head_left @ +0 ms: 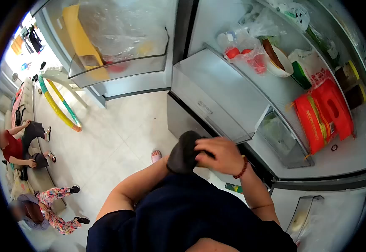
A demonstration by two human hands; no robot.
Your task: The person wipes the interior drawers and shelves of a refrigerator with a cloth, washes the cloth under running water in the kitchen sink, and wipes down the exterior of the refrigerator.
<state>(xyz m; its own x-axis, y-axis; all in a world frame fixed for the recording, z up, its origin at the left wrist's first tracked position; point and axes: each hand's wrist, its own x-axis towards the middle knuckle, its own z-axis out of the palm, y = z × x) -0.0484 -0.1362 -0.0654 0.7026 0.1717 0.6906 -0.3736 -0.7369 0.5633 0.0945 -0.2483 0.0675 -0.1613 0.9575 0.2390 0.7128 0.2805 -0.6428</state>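
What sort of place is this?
Probably a home, likely a living area: a large open fridge with bagged food inside stands beside a tiled floor, and across the room people sit on a pale sofa near a striped hoop.

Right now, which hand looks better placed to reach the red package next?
Probably the right hand: it is nearer the red package and uncovered, while the dark cloth hides the left hand.
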